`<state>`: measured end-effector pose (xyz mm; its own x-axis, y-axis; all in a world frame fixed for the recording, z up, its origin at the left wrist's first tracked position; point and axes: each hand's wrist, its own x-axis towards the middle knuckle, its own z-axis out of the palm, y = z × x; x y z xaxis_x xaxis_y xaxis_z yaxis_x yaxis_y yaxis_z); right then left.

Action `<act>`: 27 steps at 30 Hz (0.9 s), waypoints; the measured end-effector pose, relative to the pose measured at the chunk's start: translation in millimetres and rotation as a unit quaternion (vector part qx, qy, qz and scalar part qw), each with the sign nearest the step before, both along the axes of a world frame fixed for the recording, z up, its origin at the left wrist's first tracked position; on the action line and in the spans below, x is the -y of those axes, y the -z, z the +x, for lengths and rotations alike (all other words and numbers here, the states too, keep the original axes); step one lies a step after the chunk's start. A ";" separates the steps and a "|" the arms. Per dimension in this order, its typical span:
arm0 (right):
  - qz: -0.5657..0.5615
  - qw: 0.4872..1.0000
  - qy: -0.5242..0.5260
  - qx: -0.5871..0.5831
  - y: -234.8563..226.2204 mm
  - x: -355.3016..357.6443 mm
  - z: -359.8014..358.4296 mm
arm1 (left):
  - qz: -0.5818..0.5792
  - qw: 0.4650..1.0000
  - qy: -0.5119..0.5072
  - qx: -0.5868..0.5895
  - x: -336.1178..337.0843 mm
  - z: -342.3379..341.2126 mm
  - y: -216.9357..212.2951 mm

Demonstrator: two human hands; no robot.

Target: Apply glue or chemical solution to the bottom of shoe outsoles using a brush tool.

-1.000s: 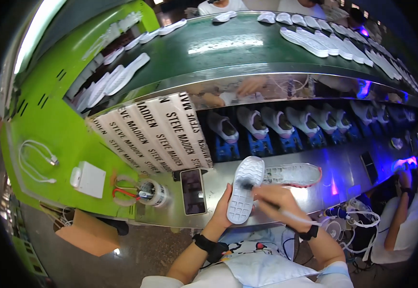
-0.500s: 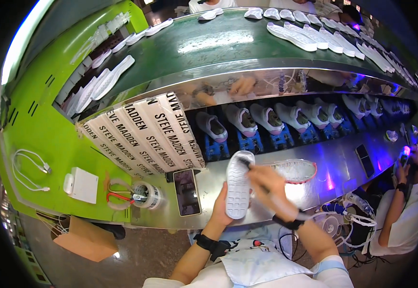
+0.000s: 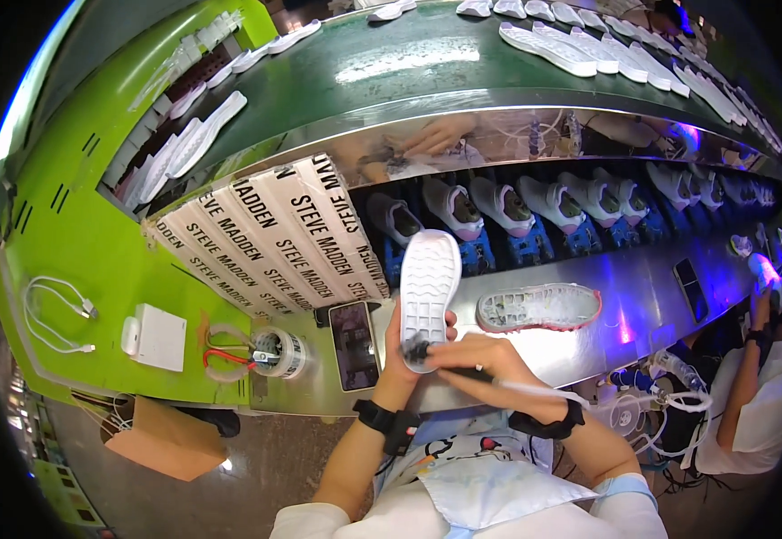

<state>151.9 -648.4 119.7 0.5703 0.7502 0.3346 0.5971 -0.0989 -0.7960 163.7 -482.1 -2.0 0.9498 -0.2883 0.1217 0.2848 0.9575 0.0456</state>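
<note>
My left hand [image 3: 399,357] is wrapped round the heel end of a white shoe sole [image 3: 430,274], its gridded, wavy-ribbed inner face turned up. A black-handled brush [image 3: 467,372] is in my closed right hand [image 3: 496,358]. Its dark bristles [image 3: 417,349] press onto the sole's near end. A pale tube [image 3: 544,390] runs from the handle off to the right. Beside my hands, on the metal bench, lies another sole [image 3: 539,308] with a reddish edge and a wet-looking, whitish surface.
A phone [image 3: 353,346] and a tub with scissors [image 3: 278,352] stand to the left, below a taped box [image 3: 265,238]. Shoes on blue holders [image 3: 508,216] line the lower shelf. White soles rest on the green belt [image 3: 409,63]. Another person's arm [image 3: 743,377] is at right.
The sole has moved left and a little upward in the picture. My right hand and brush have come down from the sole's far end to its near end.
</note>
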 end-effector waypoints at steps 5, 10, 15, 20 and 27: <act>-0.062 0.989 -0.018 -0.135 -25.8 20.9 8.5 | 0.193 0.971 0.119 -0.077 -1.5 16.9 -27.1; -0.135 0.981 -0.116 0.078 -28.0 35.9 14.5 | 0.443 0.848 0.288 0.043 5.2 34.0 -38.7; -0.106 0.981 -0.112 0.120 -33.9 58.9 25.0 | 0.485 0.784 0.386 0.023 2.9 45.4 -52.9; 0.027 0.983 0.123 -0.132 -37.7 63.1 26.8 | 0.063 0.992 0.101 0.049 26.0 14.9 -25.6; -0.003 0.977 0.193 0.091 -12.1 28.3 1.9 | 0.022 0.999 0.013 0.028 59.9 -12.1 -15.6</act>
<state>153.8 -676.6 131.8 0.7430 0.4927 0.4529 0.6455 -0.3488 -0.6795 151.6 -542.0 13.5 0.9340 -0.3183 0.1621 0.3047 0.9468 0.1034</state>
